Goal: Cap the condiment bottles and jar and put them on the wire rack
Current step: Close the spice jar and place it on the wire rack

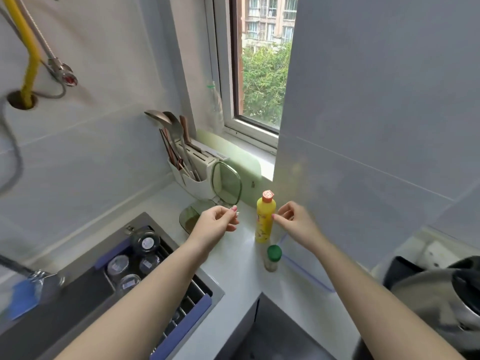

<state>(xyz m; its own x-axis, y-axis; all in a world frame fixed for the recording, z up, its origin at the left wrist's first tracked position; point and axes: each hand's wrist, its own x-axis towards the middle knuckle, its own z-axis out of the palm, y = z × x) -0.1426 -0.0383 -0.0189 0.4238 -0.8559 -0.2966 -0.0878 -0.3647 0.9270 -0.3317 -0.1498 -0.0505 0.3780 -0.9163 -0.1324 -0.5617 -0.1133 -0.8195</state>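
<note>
**Two hands close in on a yellow bottle beside a kitchen sink**

Head view: looking down along two bare forearms at a white worktop in a corner under a window.

The yellow bottle (264, 222) stands upright at about 5 o'clock from the picture's centre. Its orange cap (268, 196) appears to be on. At the bottle's 6 o'clock, just beside it, stands a small jar with a green lid (273, 258), also capped.

The right hand (296, 222) is at the bottle's 3 o'clock. Its fingers are loosely curled, with one fingertip at the bottle's side, and the grip holds nothing yet. The left hand (217, 223) is at the bottle's 9 o'clock, apart from it, with thumb and forefinger nearly together. Blur hides whether that grip pinches anything small.

The wire rack (187, 320) spans the sink at the picture's 8 o'clock. It carries several dark-lidded jars (145, 241) at its far end.

The step in hand looks like taking up the yellow bottle.
- Press the orange cap first to be sure it is snapped down.
- Wrap the right hand round the bottle's middle, not its neck.
- Lift straight up so the base clears the green-lidded jar.
- Carry it toward 8 o'clock and set it upright on the rack's free near end.

A standing mirror (226, 183) at the bottle's 11 o'clock sits just behind the left hand and could be knocked.
</note>
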